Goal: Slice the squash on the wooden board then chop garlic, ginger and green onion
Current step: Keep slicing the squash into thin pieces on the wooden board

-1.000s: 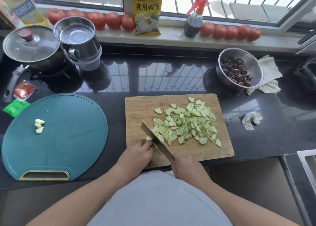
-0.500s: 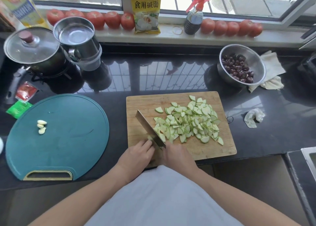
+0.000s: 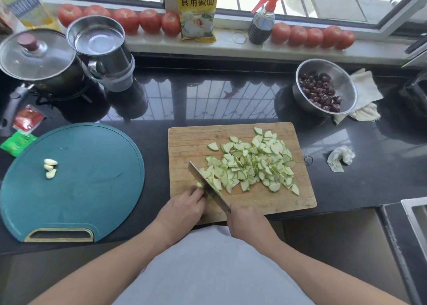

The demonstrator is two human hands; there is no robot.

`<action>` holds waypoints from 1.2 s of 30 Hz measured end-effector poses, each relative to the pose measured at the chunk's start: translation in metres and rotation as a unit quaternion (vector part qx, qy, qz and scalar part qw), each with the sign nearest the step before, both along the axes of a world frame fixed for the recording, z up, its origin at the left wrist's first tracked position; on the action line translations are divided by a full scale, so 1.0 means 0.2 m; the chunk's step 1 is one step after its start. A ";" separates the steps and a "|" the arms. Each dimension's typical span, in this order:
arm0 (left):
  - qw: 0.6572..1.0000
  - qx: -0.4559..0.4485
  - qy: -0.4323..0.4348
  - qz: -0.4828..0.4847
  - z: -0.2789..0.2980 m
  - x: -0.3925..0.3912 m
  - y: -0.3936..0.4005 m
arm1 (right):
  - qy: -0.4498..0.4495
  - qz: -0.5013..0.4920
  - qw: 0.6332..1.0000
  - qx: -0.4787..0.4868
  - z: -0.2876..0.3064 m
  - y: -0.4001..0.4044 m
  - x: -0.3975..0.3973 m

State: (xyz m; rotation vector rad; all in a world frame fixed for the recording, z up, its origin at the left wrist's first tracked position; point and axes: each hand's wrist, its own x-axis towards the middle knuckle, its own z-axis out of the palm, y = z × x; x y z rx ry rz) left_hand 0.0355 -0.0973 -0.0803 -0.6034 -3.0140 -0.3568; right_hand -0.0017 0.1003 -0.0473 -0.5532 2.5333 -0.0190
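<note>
Right hand (image 3: 248, 221) grips the cleaver (image 3: 208, 185); left hand (image 3: 182, 210) pins the last squash stub (image 3: 199, 184) on the wooden board (image 3: 184, 143). I'd keep those fingertips curled back.

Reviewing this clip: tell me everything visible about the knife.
The knife has a broad, flat metal blade like a cleaver's, lying diagonally over the near left part of the wooden board. Its tip points away and left; its handle is hidden inside the right hand. The blade borders the squash slices, and the left hand sits close against its left face.
</note>
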 end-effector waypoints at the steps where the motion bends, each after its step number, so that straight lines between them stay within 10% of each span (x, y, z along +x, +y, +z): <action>1: 1.000 0.002 0.000 -0.002 0.00 0.00 0.00 | 0.001 0.010 1.000 -0.004 -0.01 -0.03 -0.01; 10: 0.999 -0.025 -0.007 -0.022 -0.03 0.03 -0.02 | 0.019 -0.041 0.989 -0.142 0.03 -0.09 -0.08; 26: 1.000 -0.020 -0.013 -0.009 -0.03 0.04 0.00 | 0.027 0.016 1.000 0.002 -0.03 0.01 0.02; 36: 0.999 -0.019 -0.035 -0.004 -0.06 0.07 -0.01 | 0.050 -0.020 0.990 -0.129 0.03 -0.10 -0.04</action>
